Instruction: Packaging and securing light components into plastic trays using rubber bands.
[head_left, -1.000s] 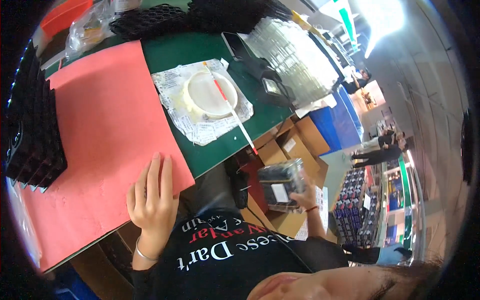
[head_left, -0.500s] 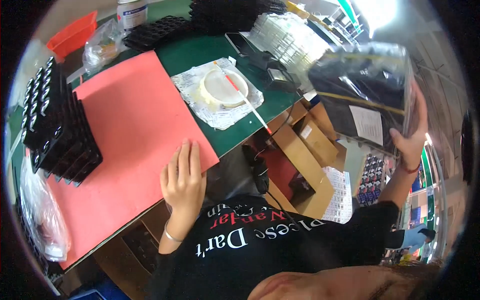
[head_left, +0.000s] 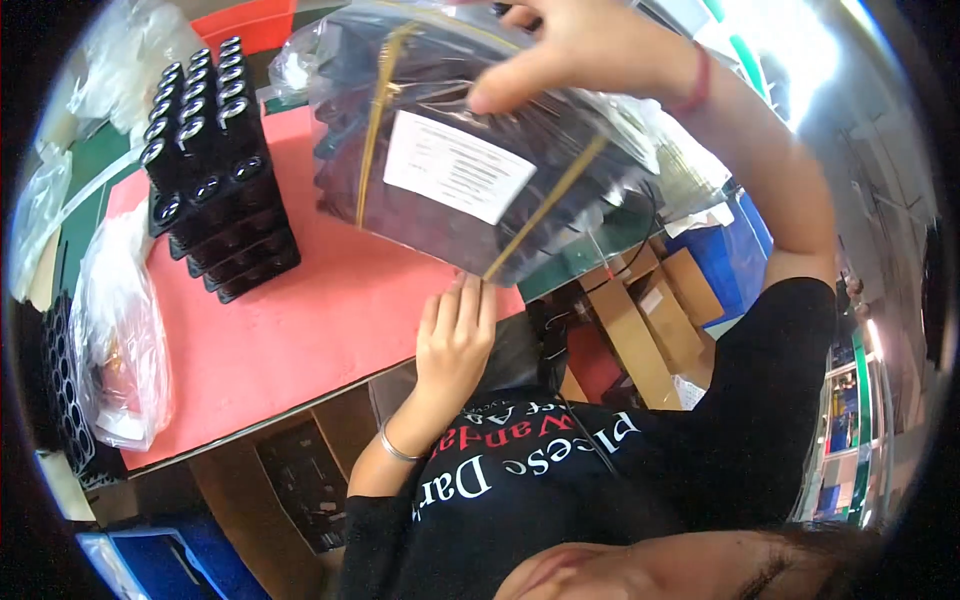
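My right hand (head_left: 590, 50) grips a clear plastic-wrapped package of black parts (head_left: 420, 220) by its upper edge. Yellow bands run round the package, and a white printed label (head_left: 460, 165) shows on its face. It hangs tilted over the right part of the pink mat (head_left: 330, 340). My left hand (head_left: 455, 340) lies flat at the mat's near edge, fingers stretched out, just below the package. A stack of black trays with shiny round pieces on top (head_left: 230, 200) stands on the mat's left side.
A clear plastic bag (head_left: 120, 340) lies at the table's left edge, by a black tray with round holes (head_left: 65, 390). An orange-red bin (head_left: 245, 25) stands at the back. Open cardboard boxes (head_left: 640, 320) and a blue bin (head_left: 745, 240) are right of the table.
My right hand has carried the package from the far right leftward over the mat. The left hand stays at the mat's near edge. The view has turned, so the table appears shifted right.
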